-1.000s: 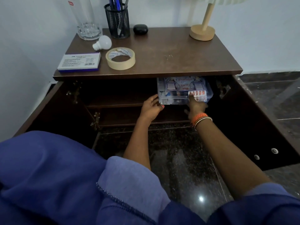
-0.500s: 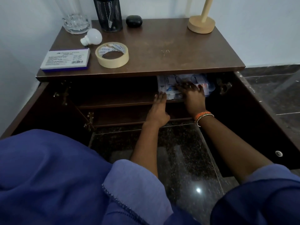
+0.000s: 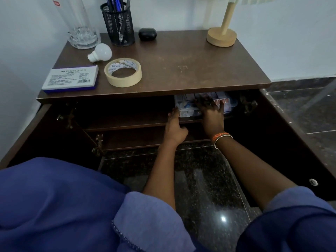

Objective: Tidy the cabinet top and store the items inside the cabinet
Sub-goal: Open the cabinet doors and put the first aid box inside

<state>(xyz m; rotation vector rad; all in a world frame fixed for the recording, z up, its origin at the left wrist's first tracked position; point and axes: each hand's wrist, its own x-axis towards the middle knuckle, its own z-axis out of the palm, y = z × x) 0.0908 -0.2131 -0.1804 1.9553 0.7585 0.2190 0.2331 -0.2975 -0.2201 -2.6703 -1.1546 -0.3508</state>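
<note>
Since a second earlier, the clear plastic organiser box [image 3: 189,104] was pushed deeper under the brown wooden cabinet top [image 3: 181,70], right hand [image 3: 211,113] spread flat on it, left hand [image 3: 174,128] steadying its corner. Stowing seemed nearly finished; the beige tape roll [image 3: 123,72] was judged next.

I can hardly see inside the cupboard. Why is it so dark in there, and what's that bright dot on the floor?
Head view: the brown wooden cabinet top shades the shelves; the dot is lamp glare on the polished dark stone floor.
</note>
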